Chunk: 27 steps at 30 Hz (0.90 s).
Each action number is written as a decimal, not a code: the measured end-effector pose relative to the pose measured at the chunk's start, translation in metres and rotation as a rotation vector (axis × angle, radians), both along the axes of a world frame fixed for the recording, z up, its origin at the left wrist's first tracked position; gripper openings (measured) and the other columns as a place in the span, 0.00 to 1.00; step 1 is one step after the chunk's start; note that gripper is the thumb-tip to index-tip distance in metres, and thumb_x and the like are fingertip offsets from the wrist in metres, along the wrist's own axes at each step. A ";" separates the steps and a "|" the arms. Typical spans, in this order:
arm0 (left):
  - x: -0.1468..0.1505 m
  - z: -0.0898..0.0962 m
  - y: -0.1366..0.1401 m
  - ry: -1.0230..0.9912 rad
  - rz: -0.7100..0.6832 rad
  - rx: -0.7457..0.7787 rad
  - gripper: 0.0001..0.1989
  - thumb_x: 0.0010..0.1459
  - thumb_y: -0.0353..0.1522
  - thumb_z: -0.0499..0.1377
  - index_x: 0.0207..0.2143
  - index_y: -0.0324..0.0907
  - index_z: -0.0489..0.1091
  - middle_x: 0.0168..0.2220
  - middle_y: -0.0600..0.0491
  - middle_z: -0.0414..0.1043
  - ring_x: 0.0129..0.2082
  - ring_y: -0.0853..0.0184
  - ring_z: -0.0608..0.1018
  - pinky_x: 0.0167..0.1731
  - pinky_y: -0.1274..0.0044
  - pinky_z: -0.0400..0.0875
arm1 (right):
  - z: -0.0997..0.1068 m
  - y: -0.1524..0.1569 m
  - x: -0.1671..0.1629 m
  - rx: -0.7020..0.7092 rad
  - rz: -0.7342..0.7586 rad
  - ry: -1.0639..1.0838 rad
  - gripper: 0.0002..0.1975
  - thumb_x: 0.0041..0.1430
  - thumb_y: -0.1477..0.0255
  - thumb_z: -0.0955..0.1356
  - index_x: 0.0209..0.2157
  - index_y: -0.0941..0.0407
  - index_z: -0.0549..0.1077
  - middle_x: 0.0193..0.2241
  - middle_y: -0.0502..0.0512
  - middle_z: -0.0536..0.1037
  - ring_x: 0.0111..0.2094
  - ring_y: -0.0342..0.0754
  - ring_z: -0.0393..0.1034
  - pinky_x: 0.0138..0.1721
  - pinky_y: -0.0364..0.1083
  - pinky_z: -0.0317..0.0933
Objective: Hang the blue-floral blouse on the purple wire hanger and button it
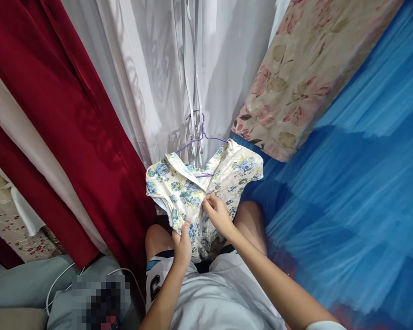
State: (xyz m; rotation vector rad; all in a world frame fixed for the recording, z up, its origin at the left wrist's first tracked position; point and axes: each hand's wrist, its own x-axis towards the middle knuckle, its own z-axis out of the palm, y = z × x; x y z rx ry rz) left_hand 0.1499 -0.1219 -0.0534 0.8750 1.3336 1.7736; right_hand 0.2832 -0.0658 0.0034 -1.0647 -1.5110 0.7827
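A short-sleeved floral blouse [189, 197], white with blue, green and yellow flowers, hangs on a purple wire hanger [203, 134] in front of my lap. My left hand [183, 243] pinches the blouse low on its left side, thumb on top of the cloth. At the front opening, just below the V of the collar, my right hand [216, 210] has its fingers closed on the fabric edge. The lower part of the blouse is bunched between my legs and partly hidden by my hands.
Red cloth [89, 123] hangs at the left and a white curtain [223, 59] with dangling straps behind the hanger. To the right hang a beige floral cloth [282, 91] and blue tulle [358, 183]. Grey cushions [24, 282] and a white cable lie at lower left.
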 end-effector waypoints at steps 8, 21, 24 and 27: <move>-0.015 -0.010 0.005 0.143 0.104 0.215 0.28 0.59 0.35 0.59 0.60 0.43 0.57 0.59 0.42 0.65 0.57 0.58 0.71 0.56 0.68 0.66 | -0.016 -0.022 0.002 -0.086 -0.017 -0.048 0.18 0.62 0.64 0.63 0.19 0.55 0.61 0.14 0.47 0.64 0.17 0.42 0.57 0.21 0.42 0.50; 0.032 0.004 0.020 0.677 -0.236 0.356 0.09 0.63 0.29 0.52 0.32 0.43 0.69 0.34 0.47 0.72 0.38 0.61 0.74 0.43 0.70 0.68 | 0.006 -0.036 0.011 -0.162 0.116 0.197 0.17 0.61 0.57 0.66 0.27 0.55 0.69 0.15 0.49 0.70 0.17 0.44 0.62 0.21 0.43 0.56; 0.038 0.007 0.024 0.634 -0.260 0.366 0.09 0.63 0.28 0.50 0.33 0.43 0.69 0.36 0.47 0.72 0.40 0.61 0.74 0.43 0.72 0.67 | 0.035 -0.023 0.015 -0.104 0.071 0.170 0.15 0.61 0.60 0.67 0.26 0.55 0.69 0.14 0.49 0.71 0.15 0.43 0.62 0.20 0.42 0.56; 0.041 0.017 0.027 0.529 -0.205 0.373 0.14 0.60 0.30 0.57 0.49 0.43 0.65 0.46 0.45 0.72 0.47 0.60 0.74 0.48 0.71 0.66 | 0.053 -0.013 0.014 -0.125 0.110 0.110 0.13 0.59 0.65 0.67 0.24 0.56 0.69 0.14 0.49 0.72 0.15 0.42 0.62 0.19 0.41 0.56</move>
